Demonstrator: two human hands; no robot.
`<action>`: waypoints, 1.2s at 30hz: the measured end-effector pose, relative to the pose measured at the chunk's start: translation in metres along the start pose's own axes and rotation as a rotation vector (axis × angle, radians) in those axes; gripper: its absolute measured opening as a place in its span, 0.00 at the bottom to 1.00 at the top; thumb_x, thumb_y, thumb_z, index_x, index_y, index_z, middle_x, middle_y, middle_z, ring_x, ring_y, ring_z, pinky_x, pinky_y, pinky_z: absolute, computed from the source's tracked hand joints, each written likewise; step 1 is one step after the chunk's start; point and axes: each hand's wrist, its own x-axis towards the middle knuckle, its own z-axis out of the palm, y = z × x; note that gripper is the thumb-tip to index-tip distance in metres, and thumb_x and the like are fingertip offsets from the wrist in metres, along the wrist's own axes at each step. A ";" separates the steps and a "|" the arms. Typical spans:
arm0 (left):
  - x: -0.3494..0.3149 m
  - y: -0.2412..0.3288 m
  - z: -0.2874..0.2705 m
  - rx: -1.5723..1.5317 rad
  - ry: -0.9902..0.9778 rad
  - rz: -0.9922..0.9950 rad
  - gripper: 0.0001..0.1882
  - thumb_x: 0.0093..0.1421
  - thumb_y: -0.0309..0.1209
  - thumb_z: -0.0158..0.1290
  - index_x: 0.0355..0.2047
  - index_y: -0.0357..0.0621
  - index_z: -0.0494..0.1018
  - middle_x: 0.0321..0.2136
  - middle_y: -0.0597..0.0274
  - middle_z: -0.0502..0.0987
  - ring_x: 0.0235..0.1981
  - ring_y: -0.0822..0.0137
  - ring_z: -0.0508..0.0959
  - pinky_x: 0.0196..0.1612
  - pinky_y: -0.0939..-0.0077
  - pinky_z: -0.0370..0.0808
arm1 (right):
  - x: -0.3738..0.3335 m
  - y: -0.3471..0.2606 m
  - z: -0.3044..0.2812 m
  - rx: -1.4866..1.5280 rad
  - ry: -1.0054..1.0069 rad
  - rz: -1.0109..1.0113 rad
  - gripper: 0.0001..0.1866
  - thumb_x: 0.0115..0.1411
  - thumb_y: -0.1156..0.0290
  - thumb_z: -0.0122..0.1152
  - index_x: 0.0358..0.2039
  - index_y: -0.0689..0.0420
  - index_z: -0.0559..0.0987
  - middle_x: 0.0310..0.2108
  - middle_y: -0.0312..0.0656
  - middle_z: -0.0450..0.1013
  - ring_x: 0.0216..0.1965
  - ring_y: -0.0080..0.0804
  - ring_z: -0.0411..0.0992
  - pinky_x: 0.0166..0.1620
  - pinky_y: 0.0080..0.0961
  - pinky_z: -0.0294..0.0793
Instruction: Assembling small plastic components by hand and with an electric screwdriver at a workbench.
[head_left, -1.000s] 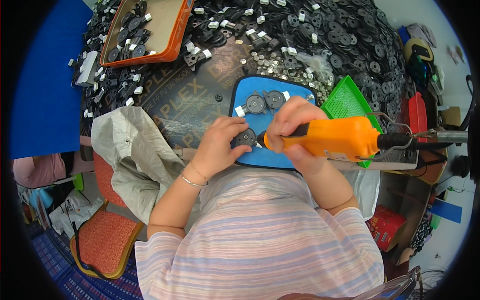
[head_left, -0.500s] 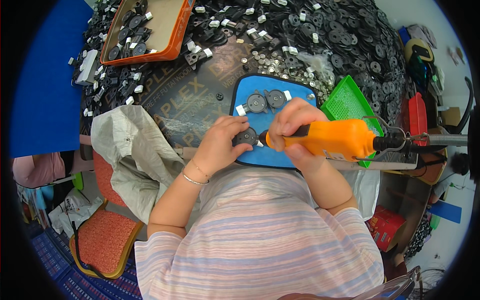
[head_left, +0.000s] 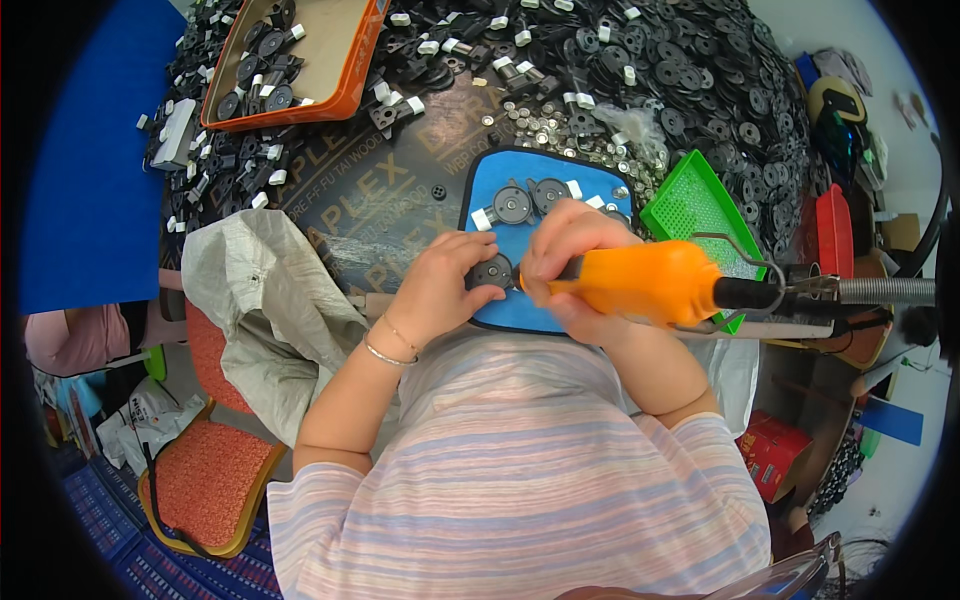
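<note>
My left hand is closed on a round black plastic part, its fingers and thumb gripping the edge against the blue mat. In my right hand is an orange electric screwdriver, held almost level with its nose pointing left. The nose meets the right side of the black part; the exact contact point is hidden by my fingers. Two more round black parts with white tabs, the left one and the right one, lie just beyond on the mat. Another white tab shows beside my right knuckles.
A coiled spring runs right from the screwdriver's rear. A green perforated basket stands right of the mat. Small metal pieces and a heap of black parts spread behind. An orange-rimmed tray sits far left.
My right hand and the screwdriver have shifted left, closer to the held part. The left hand stays in place. A white tab beside my right knuckles now shows.
</note>
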 end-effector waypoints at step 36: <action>0.063 0.108 0.053 -0.012 -0.420 0.504 0.20 0.44 0.18 0.52 0.41 0.37 0.70 0.42 0.54 0.69 0.43 0.55 0.71 0.44 0.65 0.72 | -0.109 -0.077 -0.146 -0.251 0.803 -0.349 0.19 0.50 0.69 0.63 0.39 0.65 0.69 0.36 0.45 0.65 0.26 0.31 0.70 0.31 0.23 0.70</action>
